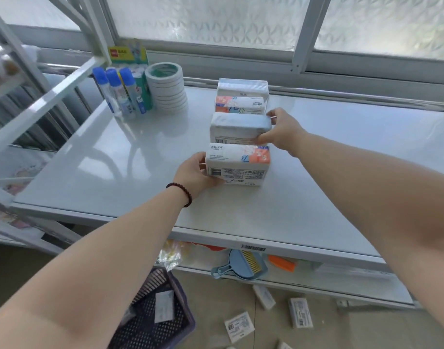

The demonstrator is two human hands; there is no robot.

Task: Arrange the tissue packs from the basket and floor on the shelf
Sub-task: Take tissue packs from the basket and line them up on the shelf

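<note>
Looking down on a pale grey shelf top under a frosted window, with glue sticks and a stack of tape rolls standing at the far left corner. Facing a single file of four tissue packs running straight away from the front edge toward the window, each one lying with its long axis crosswise, left to right.

Gripping the nearest tissue pack at its left end with the left hand, thumb underneath at the front corner and fingers curled behind. Pinching the third tissue pack at its right end with the right hand, fingers wrapping over the top corner and the lower edge. Leaving the two farthest packs untouched, just behind it and touching each other.

Probably squaring the row at this step: pressing in from opposite ends, left hand on the front pack, right hand on the one behind.

Turning next, most likely, on what is lying below. Seeing a purple basket on the floor under the left forearm, holding at least one pack, so nearer the left hand. Seeing loose packs on the floor scattered lower right, beneath the shelf's front edge and nearer the right hand, lying flat at mixed angles. Needing a bend down and back from the shelf either way, past the lower shelf with its blue dustpan and brush.
</note>
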